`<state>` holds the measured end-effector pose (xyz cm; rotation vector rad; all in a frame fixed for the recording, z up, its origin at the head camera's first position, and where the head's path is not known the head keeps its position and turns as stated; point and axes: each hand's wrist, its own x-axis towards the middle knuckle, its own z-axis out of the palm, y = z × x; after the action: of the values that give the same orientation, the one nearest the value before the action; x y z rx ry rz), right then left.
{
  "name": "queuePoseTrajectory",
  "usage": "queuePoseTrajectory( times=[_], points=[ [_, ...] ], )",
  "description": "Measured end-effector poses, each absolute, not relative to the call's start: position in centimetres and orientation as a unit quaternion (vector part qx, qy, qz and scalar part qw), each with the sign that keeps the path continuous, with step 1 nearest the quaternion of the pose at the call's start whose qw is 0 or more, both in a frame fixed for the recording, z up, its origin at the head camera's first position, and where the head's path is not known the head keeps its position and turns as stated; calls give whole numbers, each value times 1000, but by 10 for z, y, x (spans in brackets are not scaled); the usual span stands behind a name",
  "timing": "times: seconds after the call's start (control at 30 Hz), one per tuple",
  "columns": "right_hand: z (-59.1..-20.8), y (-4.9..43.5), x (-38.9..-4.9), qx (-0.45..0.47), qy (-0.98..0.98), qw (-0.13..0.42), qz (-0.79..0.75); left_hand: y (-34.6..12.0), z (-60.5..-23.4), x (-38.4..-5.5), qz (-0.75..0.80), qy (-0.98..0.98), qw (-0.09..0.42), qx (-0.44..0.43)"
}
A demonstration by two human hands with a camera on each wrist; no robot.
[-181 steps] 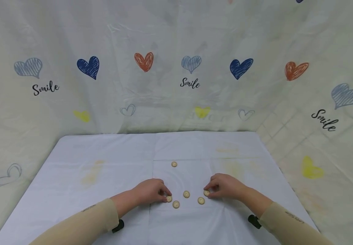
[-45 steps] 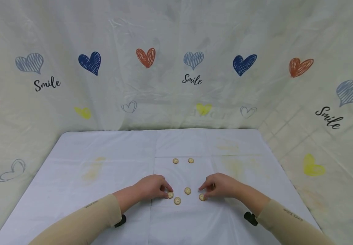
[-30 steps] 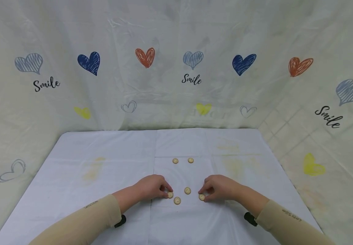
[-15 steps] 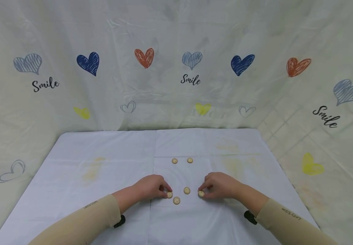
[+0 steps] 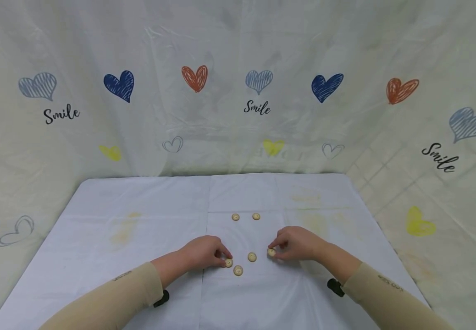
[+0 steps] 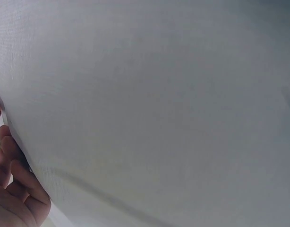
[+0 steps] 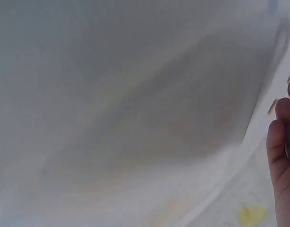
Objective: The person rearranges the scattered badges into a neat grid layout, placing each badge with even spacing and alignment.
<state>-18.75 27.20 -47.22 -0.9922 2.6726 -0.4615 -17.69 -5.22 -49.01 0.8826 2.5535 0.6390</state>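
In the head view my right hand [image 5: 300, 244] pinches a round tan button [image 5: 271, 252] between thumb and finger, seemingly just off the cloth. My left hand [image 5: 204, 253] has thumb and fingertip at the edge of another button [image 5: 229, 262], which lies on the table. Between the hands are two more buttons, one in the middle [image 5: 252, 257] and one nearer me [image 5: 238, 270]. Farther back a left button [image 5: 235, 217] and a right button [image 5: 256, 216] lie side by side. The wrist views show only the curled left fingers [image 6: 27, 187] and some right fingers [image 7: 278, 142]; the buttons being held are hidden there.
A white cloth with fold lines and faint yellow stains covers the table [image 5: 151, 201]. Behind it and at the sides hangs a pale curtain [image 5: 221, 123] printed with hearts and "Smile". A dark wrist device [image 5: 335, 287] sits under the right sleeve.
A second button has joined the one at the back since the earliest frame. Over the last second my right hand took hold of the near-right button and moved it away from me. My left hand stays put.
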Motion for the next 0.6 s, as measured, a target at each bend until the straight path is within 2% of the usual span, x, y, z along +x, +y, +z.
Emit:
queuePoseTrajectory(
  times=[0.6],
  points=[
    [-454, 287, -241, -252, 945, 111, -178, -53, -493, -179, 222, 906, 179, 313]
  ],
)
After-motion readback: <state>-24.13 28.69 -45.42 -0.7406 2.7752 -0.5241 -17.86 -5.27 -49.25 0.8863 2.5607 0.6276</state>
